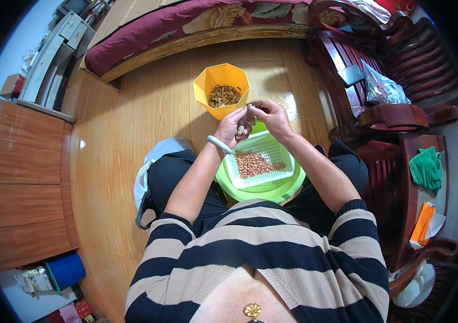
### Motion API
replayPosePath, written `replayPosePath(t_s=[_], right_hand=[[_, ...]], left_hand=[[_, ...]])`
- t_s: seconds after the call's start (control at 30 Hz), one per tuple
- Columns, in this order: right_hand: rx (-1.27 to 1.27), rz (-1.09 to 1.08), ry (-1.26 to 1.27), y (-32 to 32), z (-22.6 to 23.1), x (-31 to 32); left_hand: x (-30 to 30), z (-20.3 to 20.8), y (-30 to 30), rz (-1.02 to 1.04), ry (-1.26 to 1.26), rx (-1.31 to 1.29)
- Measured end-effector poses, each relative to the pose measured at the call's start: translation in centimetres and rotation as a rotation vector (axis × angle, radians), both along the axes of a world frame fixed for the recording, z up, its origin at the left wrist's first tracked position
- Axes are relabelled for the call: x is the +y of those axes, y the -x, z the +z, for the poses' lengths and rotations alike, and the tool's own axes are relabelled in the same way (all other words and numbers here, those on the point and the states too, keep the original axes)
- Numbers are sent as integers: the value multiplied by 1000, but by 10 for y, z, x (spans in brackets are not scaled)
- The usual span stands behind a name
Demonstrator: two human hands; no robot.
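Note:
My left hand (231,128) is cupped, with unshelled peanuts (240,130) in its curled fingers. Against its fingertips, my right hand (273,116) pinches what looks like another peanut, mostly hidden by the fingers. Below the hands, a white slotted basket (284,149) holds many reddish shelled peanuts (252,164). It rests in a bright green basin (272,194) between my knees. Just beyond my hands stands a yellow octagonal bin (202,88) with broken brown shells (223,96) inside. A pale bangle (219,145) circles my left wrist.
A white plastic bag (141,182) lies by my left leg. To the right is a dark wooden bench (390,117) bearing a clear plastic bag (384,88). A bed (186,44) spans the far side; wooden cabinets (21,185) stand left.

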State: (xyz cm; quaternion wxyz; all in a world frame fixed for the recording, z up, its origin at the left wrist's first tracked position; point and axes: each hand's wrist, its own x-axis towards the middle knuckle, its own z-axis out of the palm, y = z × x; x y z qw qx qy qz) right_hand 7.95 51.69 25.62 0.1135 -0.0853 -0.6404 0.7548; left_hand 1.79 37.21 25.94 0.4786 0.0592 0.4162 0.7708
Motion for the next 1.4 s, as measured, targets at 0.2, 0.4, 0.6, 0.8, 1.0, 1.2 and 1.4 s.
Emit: replayPosePath(t_s=[0.2,0.4,0.6,0.8,1.0,1.2,1.4], right_hand=[[-167,50,74,1,0,3],[-197,175,396,-2,1,5],[-242,167,399,-3,1,3],[-83,58,123,-3,-1,-4],[45,-85,-90,-2,2,-11],[107,-98,-489,-8,22,-10],[148,-71,-701,-11,18,-9]], left_hand=[[0,-8,2,10,-52,-17],[0,-11,4,-3,-65,-91],[-1,-13,5,-14,-84,-38],[2,-6,0,48,33,-16],[3,-6,-2,12,-78,58],[3,-4,-5,-7,11,76],[0,-8,-2,-98,97,-34]])
